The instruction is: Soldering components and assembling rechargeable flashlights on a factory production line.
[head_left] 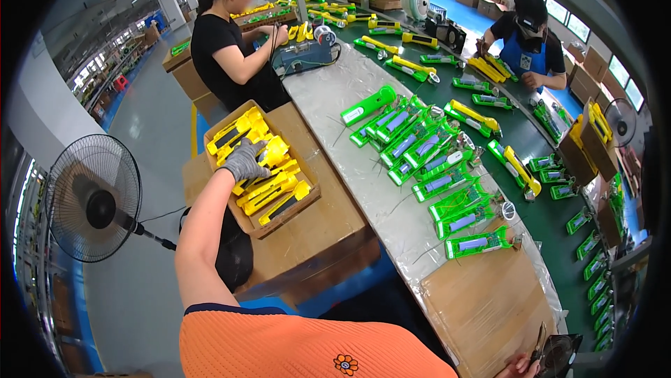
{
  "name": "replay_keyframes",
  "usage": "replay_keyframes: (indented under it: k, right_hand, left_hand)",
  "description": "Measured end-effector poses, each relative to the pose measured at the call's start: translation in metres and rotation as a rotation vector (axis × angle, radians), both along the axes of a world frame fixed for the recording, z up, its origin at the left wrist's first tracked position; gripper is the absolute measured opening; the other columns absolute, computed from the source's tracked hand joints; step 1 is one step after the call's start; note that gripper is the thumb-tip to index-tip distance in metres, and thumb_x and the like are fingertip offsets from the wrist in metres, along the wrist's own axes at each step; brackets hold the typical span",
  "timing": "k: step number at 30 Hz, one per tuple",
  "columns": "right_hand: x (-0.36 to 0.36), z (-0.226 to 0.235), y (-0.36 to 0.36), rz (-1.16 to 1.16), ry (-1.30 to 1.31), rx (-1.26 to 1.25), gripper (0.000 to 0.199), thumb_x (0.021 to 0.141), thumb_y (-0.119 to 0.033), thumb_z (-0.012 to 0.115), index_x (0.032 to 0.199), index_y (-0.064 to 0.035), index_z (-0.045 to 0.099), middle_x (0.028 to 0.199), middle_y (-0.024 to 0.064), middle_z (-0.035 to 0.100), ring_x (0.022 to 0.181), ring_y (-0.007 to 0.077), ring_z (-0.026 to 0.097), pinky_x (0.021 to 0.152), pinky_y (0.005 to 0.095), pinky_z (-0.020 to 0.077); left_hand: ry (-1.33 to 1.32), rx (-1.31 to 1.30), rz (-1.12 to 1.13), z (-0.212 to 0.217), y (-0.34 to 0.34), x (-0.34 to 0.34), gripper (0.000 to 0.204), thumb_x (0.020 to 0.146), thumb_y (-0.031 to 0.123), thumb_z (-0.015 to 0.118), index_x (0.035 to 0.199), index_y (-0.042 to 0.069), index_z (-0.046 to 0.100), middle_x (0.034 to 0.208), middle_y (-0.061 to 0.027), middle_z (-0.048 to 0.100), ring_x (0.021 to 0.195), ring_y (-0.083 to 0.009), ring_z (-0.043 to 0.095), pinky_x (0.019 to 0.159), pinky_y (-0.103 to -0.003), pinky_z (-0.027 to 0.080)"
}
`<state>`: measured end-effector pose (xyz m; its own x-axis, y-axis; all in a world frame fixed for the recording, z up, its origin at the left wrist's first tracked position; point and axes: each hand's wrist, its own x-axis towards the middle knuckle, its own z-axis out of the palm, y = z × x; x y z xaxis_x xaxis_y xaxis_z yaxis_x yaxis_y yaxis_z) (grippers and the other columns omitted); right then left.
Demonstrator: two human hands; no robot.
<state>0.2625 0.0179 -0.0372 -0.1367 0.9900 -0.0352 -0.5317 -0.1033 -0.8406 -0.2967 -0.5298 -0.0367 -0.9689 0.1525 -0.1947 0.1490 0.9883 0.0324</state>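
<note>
My left hand [244, 160], in a grey glove, reaches into an open cardboard box [262, 230]. Its fingers curl over a yellow plastic housing half [275, 151] among several similar ones. At the lower right, my right hand [518, 366] is partly cut off by the picture's edge. It is closed around a slim dark-handled tool [538, 346] whose exact kind I cannot make out. On the bench ahead lie several open green flashlight halves [437, 186] with purple cells and wires inside. One closed green flashlight [368, 105] rests at their far end.
A cardboard sheet [482, 301] covers the near bench. Beyond it, a dark green conveyor [517, 200] carries green and yellow flashlight parts. A standing fan [94, 200] is at left. One co-worker [234, 42] works far left, another [528, 42] across the conveyor.
</note>
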Motion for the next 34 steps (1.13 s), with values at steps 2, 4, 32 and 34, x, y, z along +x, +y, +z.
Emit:
replay_keyframes:
  k: [2, 4, 32, 34]
  right_hand:
    - [0.004, -0.007, 0.003, 0.002, 0.002, 0.024, 0.021, 0.098, -0.021, 0.057, 0.079, -0.0122, 0.057, 0.064, 0.0006, 0.048, 0.064, 0.0129, 0.049, 0.063, 0.0283, 0.0416]
    - [0.008, -0.013, 0.008, 0.047, 0.021, 0.046, 0.02, 0.097, -0.022, 0.057, 0.08, -0.0121, 0.057, 0.064, 0.0011, 0.05, 0.064, 0.013, 0.05, 0.064, 0.0288, 0.0428]
    - [0.05, 0.008, 0.0, -0.098, 0.155, 0.052, 0.01, 0.096, -0.017, 0.059, 0.089, -0.0142, 0.052, 0.061, 0.0025, 0.047, 0.06, 0.0165, 0.047, 0.073, 0.0357, 0.0454]
    - [0.066, 0.007, 0.007, -0.11, 0.156, 0.084, 0.009, 0.095, -0.016, 0.06, 0.092, -0.0135, 0.052, 0.061, 0.0026, 0.047, 0.06, 0.0171, 0.047, 0.077, 0.0378, 0.0452]
  left_hand:
    - [0.035, 0.008, 0.021, 0.0, 0.001, 0.009, 0.103, 0.064, 0.047, 0.087, 0.152, 0.019, 0.041, 0.15, -0.0247, 0.035, 0.133, -0.0399, 0.048, 0.114, -0.039, 0.038]
    - [0.075, -0.013, 0.004, -0.008, -0.005, 0.012, 0.099, 0.066, 0.047, 0.086, 0.151, 0.019, 0.042, 0.146, -0.0245, 0.041, 0.13, -0.0384, 0.051, 0.112, -0.039, 0.04]
    - [0.228, 0.656, -1.589, 0.106, 0.393, 0.301, 0.059, 0.071, 0.03, 0.081, 0.126, 0.027, 0.061, 0.112, -0.0167, 0.061, 0.107, -0.0383, 0.06, 0.091, -0.05, 0.045]
    - [0.216, 0.602, -1.696, 0.091, 0.447, 0.325, 0.063, 0.069, 0.03, 0.082, 0.128, 0.027, 0.06, 0.11, -0.0144, 0.062, 0.105, -0.0342, 0.06, 0.084, -0.047, 0.045]
